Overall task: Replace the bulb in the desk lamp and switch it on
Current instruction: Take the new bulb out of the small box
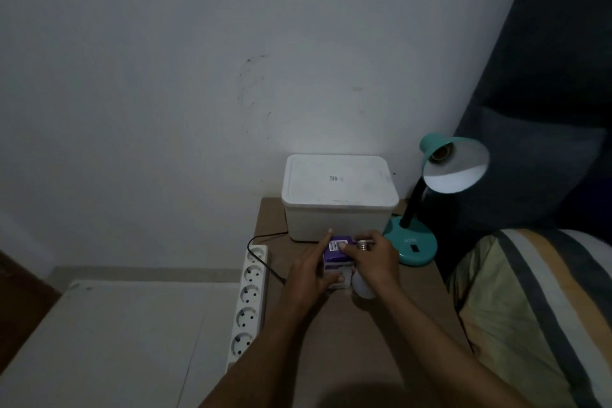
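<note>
white lidded plastic box (339,195) far on brown surface (364,334) | teal desk lamp (430,209) right, socket bare | left hand (314,270) grips purple-white carton (337,262), forefinger extended | right hand (374,260) grips white bulb (362,285)

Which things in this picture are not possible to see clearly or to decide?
- Head view: the print on the purple box is too small and partly covered by the left hand.
- The bulb is mostly hidden under the right hand; only its metal base and some white glass show.
- The lamp switch position: too dark and small.
- Where the black cable ends: hidden by the left hand.
</note>
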Demonstrator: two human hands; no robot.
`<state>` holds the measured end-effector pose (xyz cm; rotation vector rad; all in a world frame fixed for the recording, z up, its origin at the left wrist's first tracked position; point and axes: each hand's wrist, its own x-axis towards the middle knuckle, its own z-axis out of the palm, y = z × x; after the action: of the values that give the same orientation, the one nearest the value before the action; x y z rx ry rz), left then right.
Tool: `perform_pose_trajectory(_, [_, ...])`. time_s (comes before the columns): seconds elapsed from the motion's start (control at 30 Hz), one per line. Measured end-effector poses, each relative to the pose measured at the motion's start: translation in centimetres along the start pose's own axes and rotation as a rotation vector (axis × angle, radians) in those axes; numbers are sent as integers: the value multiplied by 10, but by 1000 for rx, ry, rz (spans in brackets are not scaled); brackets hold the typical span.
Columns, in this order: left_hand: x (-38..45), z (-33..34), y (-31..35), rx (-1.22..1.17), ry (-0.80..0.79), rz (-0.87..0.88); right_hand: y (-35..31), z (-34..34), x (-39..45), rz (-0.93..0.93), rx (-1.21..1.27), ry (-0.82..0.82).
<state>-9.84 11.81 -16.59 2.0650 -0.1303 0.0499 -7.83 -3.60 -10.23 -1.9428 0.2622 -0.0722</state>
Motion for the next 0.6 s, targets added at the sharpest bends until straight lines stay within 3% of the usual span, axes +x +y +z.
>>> perform_pose_trajectory(0.23, [-2, 4, 3, -61, 5, -51, 2, 8, 5, 294, 146, 42])
perform_pose_trajectory(0.4, [-1, 5, -2, 12, 23, -6, 3, 8, -4, 187, -71, 102])
perform_pose_trajectory(0.6, [-2, 5, -1, 33, 37, 9, 13, 11, -17, 27, -167, 128])
